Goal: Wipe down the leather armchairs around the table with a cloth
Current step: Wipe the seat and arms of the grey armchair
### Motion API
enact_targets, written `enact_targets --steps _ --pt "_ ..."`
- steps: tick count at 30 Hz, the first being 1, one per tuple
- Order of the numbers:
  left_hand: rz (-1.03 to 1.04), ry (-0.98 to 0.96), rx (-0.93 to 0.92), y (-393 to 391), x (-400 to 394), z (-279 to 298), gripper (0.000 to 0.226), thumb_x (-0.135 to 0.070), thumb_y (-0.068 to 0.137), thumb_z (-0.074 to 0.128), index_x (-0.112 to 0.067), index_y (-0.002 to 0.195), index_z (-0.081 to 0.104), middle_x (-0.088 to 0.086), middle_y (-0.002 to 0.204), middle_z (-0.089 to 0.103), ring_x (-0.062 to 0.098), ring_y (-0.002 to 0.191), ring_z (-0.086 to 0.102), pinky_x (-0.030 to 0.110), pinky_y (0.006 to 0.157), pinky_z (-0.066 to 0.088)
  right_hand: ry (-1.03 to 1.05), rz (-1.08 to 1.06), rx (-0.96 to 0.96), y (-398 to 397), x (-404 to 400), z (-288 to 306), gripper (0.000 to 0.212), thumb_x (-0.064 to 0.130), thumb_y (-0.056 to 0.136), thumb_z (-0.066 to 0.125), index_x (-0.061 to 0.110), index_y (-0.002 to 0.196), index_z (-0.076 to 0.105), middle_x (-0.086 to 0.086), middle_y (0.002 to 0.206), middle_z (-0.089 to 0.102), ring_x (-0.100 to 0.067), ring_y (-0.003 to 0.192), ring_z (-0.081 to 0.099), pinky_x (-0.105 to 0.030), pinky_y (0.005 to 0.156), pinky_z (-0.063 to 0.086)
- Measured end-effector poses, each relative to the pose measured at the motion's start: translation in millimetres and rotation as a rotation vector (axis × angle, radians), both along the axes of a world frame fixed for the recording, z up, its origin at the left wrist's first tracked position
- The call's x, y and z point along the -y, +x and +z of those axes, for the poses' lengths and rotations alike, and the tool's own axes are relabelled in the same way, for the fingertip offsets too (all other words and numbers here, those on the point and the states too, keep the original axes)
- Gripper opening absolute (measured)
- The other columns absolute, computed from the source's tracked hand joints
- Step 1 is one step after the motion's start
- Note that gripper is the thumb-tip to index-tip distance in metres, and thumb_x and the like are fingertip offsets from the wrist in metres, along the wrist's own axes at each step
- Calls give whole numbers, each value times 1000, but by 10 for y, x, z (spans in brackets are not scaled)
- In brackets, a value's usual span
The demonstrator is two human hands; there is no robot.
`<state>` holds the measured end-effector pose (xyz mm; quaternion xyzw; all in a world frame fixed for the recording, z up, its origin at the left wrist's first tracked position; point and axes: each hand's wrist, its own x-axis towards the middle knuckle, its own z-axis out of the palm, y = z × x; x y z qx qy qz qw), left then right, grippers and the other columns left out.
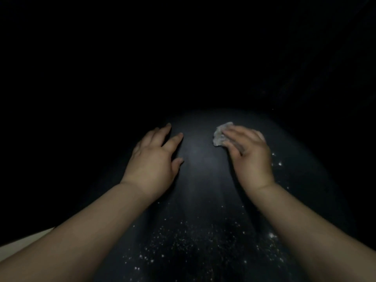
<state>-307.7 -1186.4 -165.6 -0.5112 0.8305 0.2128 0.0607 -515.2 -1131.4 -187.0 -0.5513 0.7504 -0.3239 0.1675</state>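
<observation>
Pale grey, crumpled cloth lay pressed against the dark leather surface of an armchair, on the rounded far part of the lit area and right of its middle. The right hand covered most of the cloth, its fingers laid over the wad and bent slightly around it, holding it down on the leather; only the cloth's far left end showed past the fingertips. Well apart to the left, the left hand rested palm down on the same surface with fingers spread and straight, holding nothing. White specks dotted the leather nearer the person, between the two bare forearms. Everything beyond the armchair was too dark to make out. One pale strip showed at the lower left edge.
</observation>
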Motion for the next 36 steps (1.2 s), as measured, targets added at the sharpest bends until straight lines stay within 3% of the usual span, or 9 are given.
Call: enact_targets --steps 4,7,10,13,18,24,30,34,36 --pt "-35 1 14 -113 -49 21 68 -49 90 55 -30 151 29 1 161 15 23 146 15 38 117 18 24 59 -10 195 -534 31 31 1 76 75 11 105 73 -2 112 67 -21 100 57 -16 94 39" --pt "-80 19 51 -193 -112 -6 75 -57 88 51 -32 153 21 -1 162 8 22 148 9 38 119 13 31 127 -8 -5 -401 38 28 4 78 73 9 106 72 -5 111 68 -24 100 58 -11 95 34" --pt "-75 3 82 -243 -137 -27 83 -67 84 44 -33 153 15 0 163 5 24 148 6 42 121 12 51 -62 -7 -344 -233 39 24 6 82 70 10 106 72 -5 112 67 -28 104 57 -12 94 33" --pt "-56 -4 117 -298 -159 -37 93 -77 77 39 -33 154 9 1 163 1 25 148 4 43 120 9 29 -114 -36 -215 -529 50 28 1 79 72 11 105 72 -3 112 67 -25 102 58 -24 96 40" --pt "-36 5 153 -367 -206 -68 106 -86 68 34 -33 154 2 2 162 -5 26 148 -2 44 120 6 51 56 17 -168 -487 33 32 -1 76 73 10 106 72 -5 112 66 -18 103 56 -3 96 28" --pt "-33 -1 146 -357 -201 -77 107 -87 65 33 -33 154 6 3 163 -2 27 149 1 46 120 9 17 -243 -23 -516 -509 26 25 4 81 70 11 105 72 -3 112 67 -24 104 56 -16 94 35" --pt "-24 -15 160 -379 -205 -78 108 -87 64 32 -32 154 8 3 163 -1 28 148 1 46 119 9 14 -32 3 -391 -602 19 26 2 79 72 11 103 73 -3 110 68 -19 101 57 -12 94 35" --pt "-31 -18 169 -379 -205 -84 111 -91 61 26 -33 154 8 3 163 0 28 148 2 47 119 9 29 -312 47 -711 -597 31 24 6 84 67 13 107 71 0 113 66 -23 106 57 -6 95 30" --pt "-30 -19 172 -385 -203 -81 113 -92 58 20 -33 154 8 3 163 0 28 148 2 47 119 10 -3 -298 -12 -531 -884 38 25 3 82 69 13 105 72 0 112 67 -22 103 58 -9 96 32"
